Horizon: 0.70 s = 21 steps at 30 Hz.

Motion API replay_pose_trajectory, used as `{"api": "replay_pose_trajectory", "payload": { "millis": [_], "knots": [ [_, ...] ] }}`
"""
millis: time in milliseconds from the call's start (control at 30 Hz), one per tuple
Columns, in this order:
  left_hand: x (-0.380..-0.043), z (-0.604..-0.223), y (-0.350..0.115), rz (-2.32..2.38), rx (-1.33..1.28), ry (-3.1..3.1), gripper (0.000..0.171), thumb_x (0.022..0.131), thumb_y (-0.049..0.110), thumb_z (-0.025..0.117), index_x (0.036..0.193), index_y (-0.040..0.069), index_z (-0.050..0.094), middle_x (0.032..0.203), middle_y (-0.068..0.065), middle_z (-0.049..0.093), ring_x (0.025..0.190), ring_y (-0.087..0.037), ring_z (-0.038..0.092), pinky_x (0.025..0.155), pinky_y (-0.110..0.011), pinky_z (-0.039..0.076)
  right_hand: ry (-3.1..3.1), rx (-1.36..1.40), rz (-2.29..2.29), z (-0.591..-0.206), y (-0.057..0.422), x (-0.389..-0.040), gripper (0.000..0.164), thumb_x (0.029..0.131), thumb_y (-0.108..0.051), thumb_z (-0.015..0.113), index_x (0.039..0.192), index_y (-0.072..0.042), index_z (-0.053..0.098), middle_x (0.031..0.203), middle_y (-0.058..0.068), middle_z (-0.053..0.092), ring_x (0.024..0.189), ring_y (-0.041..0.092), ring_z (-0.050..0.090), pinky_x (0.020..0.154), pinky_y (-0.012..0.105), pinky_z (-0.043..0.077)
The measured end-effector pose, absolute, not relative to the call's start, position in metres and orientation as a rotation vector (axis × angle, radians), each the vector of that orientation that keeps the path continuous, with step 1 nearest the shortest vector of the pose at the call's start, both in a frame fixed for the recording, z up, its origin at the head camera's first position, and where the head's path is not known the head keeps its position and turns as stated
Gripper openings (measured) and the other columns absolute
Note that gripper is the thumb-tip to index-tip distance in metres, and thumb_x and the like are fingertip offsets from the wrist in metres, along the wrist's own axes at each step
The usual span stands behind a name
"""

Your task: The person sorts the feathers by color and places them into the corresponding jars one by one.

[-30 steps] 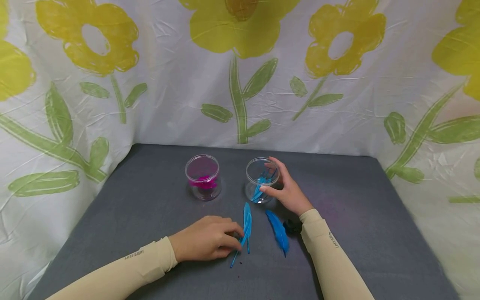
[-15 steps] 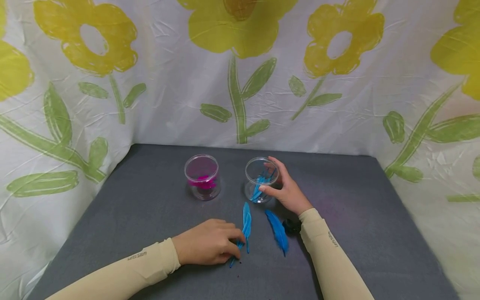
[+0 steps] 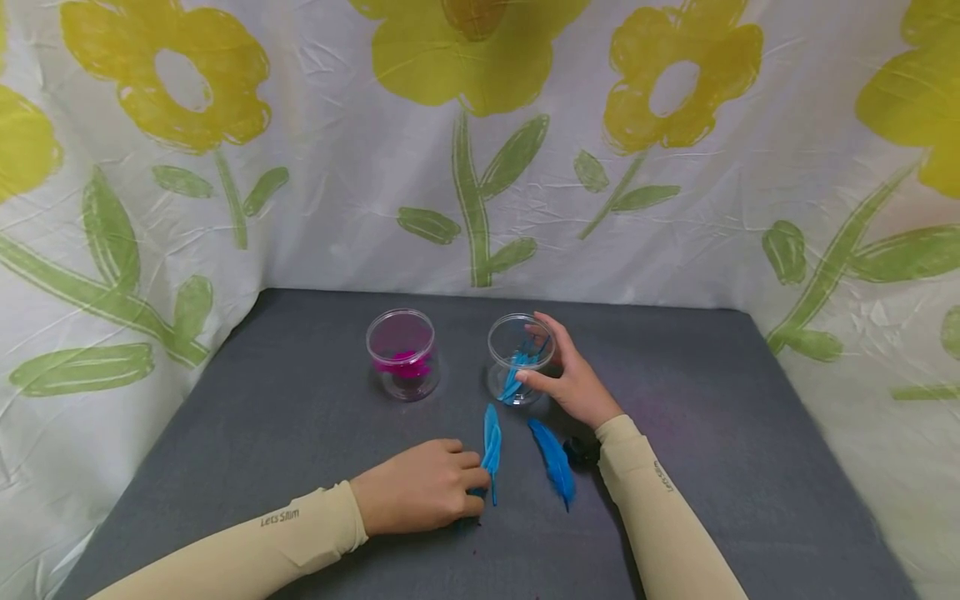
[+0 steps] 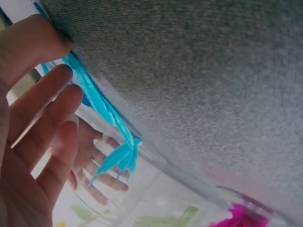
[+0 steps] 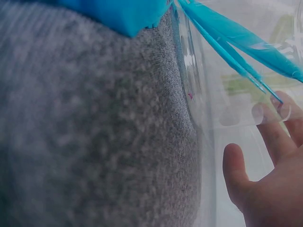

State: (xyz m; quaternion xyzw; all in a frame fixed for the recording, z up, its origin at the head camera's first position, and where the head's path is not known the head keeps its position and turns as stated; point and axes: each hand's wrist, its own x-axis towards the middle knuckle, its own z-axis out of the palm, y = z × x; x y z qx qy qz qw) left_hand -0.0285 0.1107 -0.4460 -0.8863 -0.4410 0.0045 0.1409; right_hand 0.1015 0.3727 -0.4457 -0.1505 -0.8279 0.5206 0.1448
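My left hand [image 3: 423, 492] is low over the table, thumb and index finger pinching the shaft of a light blue feather [image 4: 94, 90], which is mostly hidden under the hand in the head view. Another light blue feather [image 3: 491, 442] lies beside those fingertips. My right hand [image 3: 577, 383] grips a clear plastic jar [image 3: 495, 379] from its right side, thumb in front and fingers behind. Inside the jar stand several light blue feathers [image 3: 519, 367], leaning. A darker blue feather [image 3: 552, 462] lies on the table between the hands.
Left of the gripped jar stands a second clear jar [image 3: 401, 387] with magenta feathers [image 3: 407, 364] in it. A small black object [image 3: 581, 452] is by the right cuff. Dark grey cloth [image 3: 300, 400] covers the table, with a flower-printed curtain [image 3: 337, 208] behind.
My left hand has moved slightly right and down, its fingers closing over the light blue feather's shaft. The right hand and the jar have stayed in place.
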Motion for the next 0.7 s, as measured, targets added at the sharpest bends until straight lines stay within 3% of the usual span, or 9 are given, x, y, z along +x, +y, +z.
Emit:
{"api": "replay_pose_trajectory", "payload": {
  "millis": [433,700],
  "knots": [
    [-0.0241,-0.4431,0.1123,0.152,-2.534,-1.24,0.014,0.101,0.034,0.061,0.107,0.037,0.073,0.102,0.011,0.07,0.084,-0.008,0.058,0.069,-0.024,0.047,-2.371,-0.434,1.527,-0.4362,0.3661,0.1044,0.09,0.093,-0.039,0.072,0.161,-0.035,0.012,0.165,0.006,0.028,0.146,0.036,0.039,0.113,0.062,0.035],
    [-0.0233,-0.4431,0.1158,0.154,-2.491,-1.229,0.013,0.101,0.035,0.062,0.103,0.036,0.074,0.097,0.011,0.069,0.079,-0.008,0.056,0.066,-0.024,0.043,-2.38,-0.427,1.519,-0.4351,0.3659,0.105,0.09,0.094,-0.038,0.072,0.161,-0.035,0.012,0.165,0.006,0.029,0.147,0.035,0.037,0.113,0.059,0.035]
  ]
}}
